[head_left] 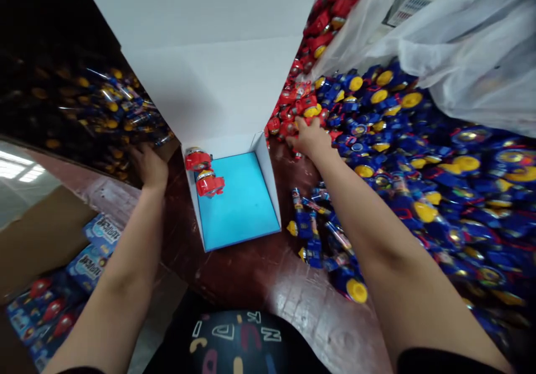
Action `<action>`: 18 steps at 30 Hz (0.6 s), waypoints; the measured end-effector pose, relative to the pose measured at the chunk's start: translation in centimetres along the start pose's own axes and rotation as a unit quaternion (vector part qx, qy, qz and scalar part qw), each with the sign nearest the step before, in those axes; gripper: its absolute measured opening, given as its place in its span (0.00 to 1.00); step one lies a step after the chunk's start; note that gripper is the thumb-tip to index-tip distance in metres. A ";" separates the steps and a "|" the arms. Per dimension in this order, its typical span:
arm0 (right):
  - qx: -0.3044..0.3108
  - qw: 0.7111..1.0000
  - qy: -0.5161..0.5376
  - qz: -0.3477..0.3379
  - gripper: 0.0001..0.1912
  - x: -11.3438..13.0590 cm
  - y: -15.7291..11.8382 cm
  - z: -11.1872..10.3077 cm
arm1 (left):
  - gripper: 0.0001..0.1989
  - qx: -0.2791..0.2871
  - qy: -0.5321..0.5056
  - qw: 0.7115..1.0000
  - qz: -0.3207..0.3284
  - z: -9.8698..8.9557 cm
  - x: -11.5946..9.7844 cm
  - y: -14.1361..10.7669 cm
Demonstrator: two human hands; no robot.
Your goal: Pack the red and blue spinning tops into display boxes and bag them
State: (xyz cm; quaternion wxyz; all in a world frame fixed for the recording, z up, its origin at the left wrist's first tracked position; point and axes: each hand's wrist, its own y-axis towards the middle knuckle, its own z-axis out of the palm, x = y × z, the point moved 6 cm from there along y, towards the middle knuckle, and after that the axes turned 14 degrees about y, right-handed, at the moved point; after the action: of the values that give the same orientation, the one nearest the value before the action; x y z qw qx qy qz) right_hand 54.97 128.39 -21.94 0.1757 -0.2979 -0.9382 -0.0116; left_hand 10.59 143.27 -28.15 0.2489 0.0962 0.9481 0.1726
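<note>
In front of me stands a white box [268,190] with its tall lid raised and a bright blue floor. Two red toys [210,185] with clear and silvery round parts sit inside it, along its left wall. My right hand [310,137] is over a heap of red toys [288,97] to the right of the box, fingers apart and touching the heap. My left hand [149,164] reaches into a dark carton [29,134] of small, shiny wrapped pieces [121,103]; its fingertips are blurred among them, so its grip is unclear.
A big pile of blue and yellow toys [419,162] spreads over the right side, below white plastic sheeting [481,56]. Several blue toys and tubes [312,223] lie on the dark red tabletop [247,268]. At lower left, an open cardboard carton [46,217] holds blue printed packages [90,265].
</note>
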 end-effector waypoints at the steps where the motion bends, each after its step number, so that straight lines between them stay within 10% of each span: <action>1: 0.035 0.999 -0.016 0.020 0.37 -0.9 1.0 1.5 | 0.26 -0.035 0.014 0.999 -0.024 -0.9 0.2 -0.6; 5: 0.061 0.998 -0.018 0.016 0.33 -1.9 2.2 3.9 | 0.25 -0.125 -0.042 0.991 0.002 -5.7 -3.1 -5.4; 10: -0.051 0.992 0.092 -0.070 0.33 -1.3 -0.7 -0.5 | 0.37 -0.046 -0.083 0.990 0.101 -8.3 -10.3 -10.9; 15: -0.086 0.907 0.291 -0.293 0.29 2.9 -9.7 -5.2 | 0.32 0.010 -0.095 0.994 0.045 -7.9 -9.4 -11.3; 18: -0.072 0.852 0.329 -0.401 0.20 6.5 -16.2 -5.8 | 0.30 0.028 -0.144 0.981 0.124 -9.9 -10.4 -12.6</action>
State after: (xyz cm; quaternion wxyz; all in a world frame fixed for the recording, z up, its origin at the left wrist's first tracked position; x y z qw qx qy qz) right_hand 42.80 117.93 -12.94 0.4321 0.1139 -0.8601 -0.2461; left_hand 13.31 126.12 -20.20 0.3565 0.2433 0.8878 0.1599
